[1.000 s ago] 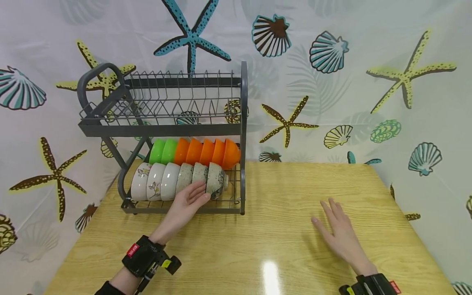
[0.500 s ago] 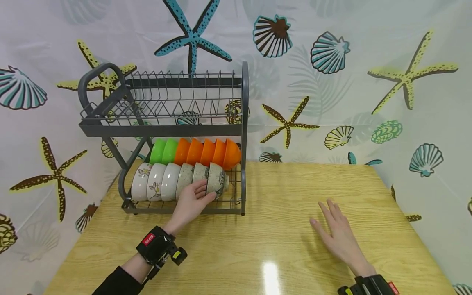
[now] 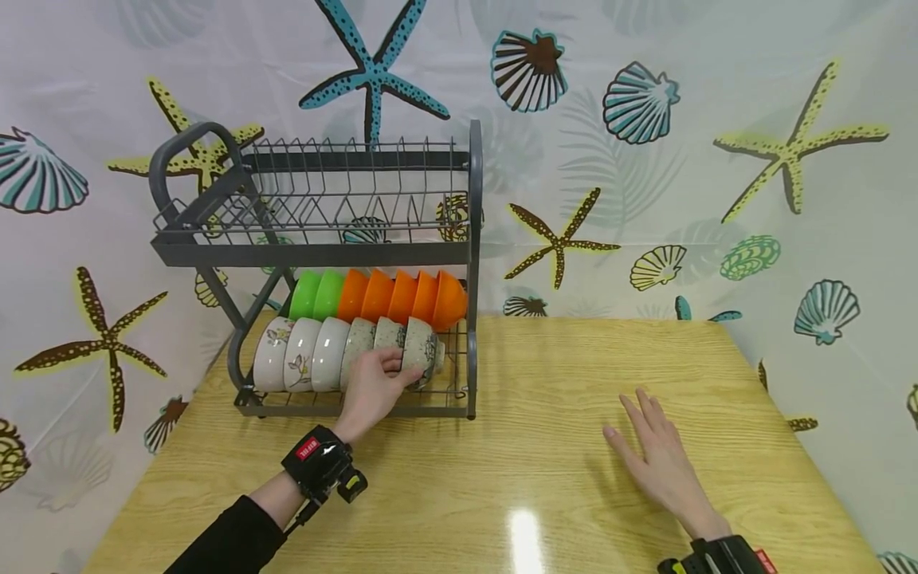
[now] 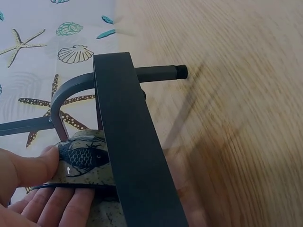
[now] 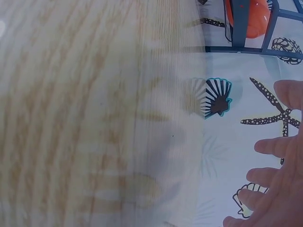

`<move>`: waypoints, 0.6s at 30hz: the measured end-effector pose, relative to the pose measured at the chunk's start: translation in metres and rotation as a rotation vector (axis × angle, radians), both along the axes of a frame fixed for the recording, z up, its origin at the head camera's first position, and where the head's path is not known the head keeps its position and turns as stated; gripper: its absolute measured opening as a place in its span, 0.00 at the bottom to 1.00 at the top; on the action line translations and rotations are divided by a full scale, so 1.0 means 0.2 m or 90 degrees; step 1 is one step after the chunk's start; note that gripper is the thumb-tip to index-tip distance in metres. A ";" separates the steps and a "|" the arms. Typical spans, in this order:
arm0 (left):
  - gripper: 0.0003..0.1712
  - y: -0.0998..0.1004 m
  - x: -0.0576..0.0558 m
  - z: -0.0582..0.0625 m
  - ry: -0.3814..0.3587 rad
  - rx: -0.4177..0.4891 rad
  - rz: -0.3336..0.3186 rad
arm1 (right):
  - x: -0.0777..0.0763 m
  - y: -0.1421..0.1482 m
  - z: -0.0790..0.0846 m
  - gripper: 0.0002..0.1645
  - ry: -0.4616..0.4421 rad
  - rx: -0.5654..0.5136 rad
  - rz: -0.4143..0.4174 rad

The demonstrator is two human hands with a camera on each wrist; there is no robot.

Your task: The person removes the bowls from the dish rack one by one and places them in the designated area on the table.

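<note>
One pinched bowl (image 3: 420, 348) lies sideways, base rightward.

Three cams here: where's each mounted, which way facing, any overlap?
Head: worn on the head, facing forward and down at the rack and table; left hand, right hand, left sleeve show.
Left wrist: worn there, facing the fish-print bowl; left thumb and left fingers show.
Right wrist: worn there, facing table and seashell cloth; right fingers show.
Shared: head and left wrist both show that bowl.
</note>
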State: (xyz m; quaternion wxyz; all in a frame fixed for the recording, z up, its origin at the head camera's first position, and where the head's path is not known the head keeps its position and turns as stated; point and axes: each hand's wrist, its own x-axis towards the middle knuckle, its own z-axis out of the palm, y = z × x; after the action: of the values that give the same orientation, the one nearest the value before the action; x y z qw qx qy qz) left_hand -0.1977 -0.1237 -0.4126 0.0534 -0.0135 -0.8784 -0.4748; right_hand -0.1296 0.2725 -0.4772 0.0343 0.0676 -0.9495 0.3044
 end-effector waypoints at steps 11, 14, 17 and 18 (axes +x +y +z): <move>0.26 0.01 0.01 -0.01 0.013 0.041 0.022 | 0.00 -0.01 0.00 0.42 0.005 0.008 0.002; 0.23 0.01 0.02 -0.02 0.012 0.062 0.015 | 0.00 0.00 0.00 0.43 0.001 0.007 0.002; 0.22 0.00 0.03 -0.02 0.014 0.081 0.000 | 0.00 -0.01 0.00 0.43 -0.002 0.006 0.003; 0.21 0.00 0.03 -0.03 0.013 0.087 -0.004 | -0.01 -0.01 0.00 0.43 -0.003 0.004 0.003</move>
State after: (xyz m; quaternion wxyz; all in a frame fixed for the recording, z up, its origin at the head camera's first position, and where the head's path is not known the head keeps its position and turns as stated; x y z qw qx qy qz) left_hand -0.1911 -0.1235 -0.4178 0.0619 -0.0175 -0.8431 -0.5340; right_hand -0.1306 0.2711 -0.4764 0.0309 0.0693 -0.9505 0.3013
